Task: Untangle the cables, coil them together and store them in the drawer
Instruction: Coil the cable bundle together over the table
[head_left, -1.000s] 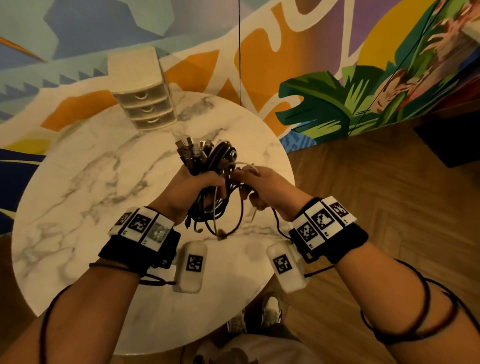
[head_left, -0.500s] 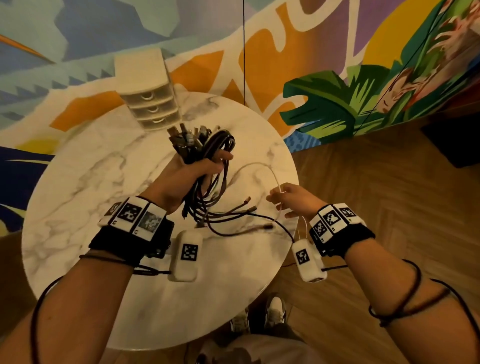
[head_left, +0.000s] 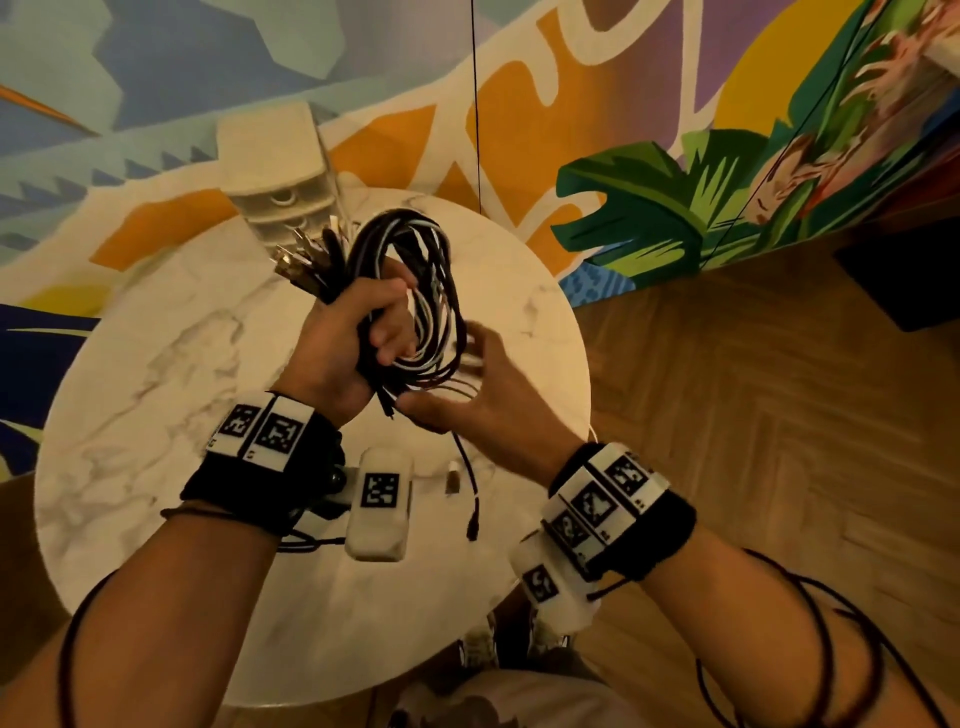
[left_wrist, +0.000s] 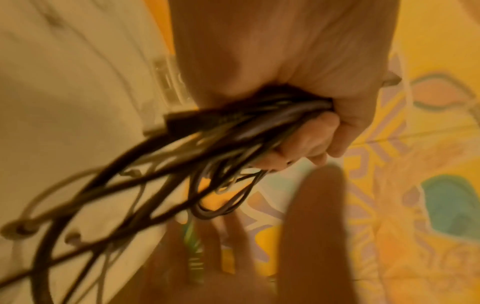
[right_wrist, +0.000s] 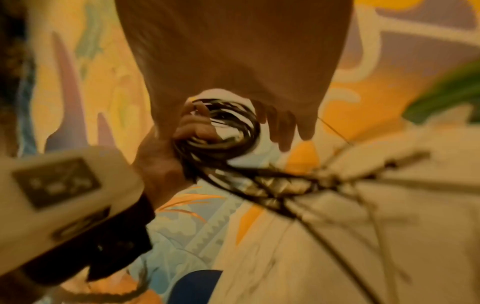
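Note:
A bundle of black and white cables (head_left: 421, 291) is wound into a loop above the round marble table (head_left: 156, 364). My left hand (head_left: 337, 353) grips the bundle in a fist, and the metal plug ends (head_left: 301, 260) stick up past the thumb. In the left wrist view the cables (left_wrist: 207, 144) fan out blurred from that fist (left_wrist: 311, 86). My right hand (head_left: 472, 389) hovers blurred beside the loop's lower right, fingers spread and straight, holding nothing. The right wrist view shows the coil (right_wrist: 228, 131) just beyond those fingers (right_wrist: 285, 127). Two loose cable ends (head_left: 471, 519) dangle below the hands.
A small white three-drawer unit (head_left: 275, 156) stands at the table's far edge, partly behind the plugs, drawers pushed in. A painted wall rises behind the table. Wooden floor (head_left: 753, 415) lies to the right, and my shoes (head_left: 478, 649) show under the near edge.
The right hand, which had drawn a white cable out to the right, has let it go and come back to the bundle. The cables now form a fuller loop in the left hand.

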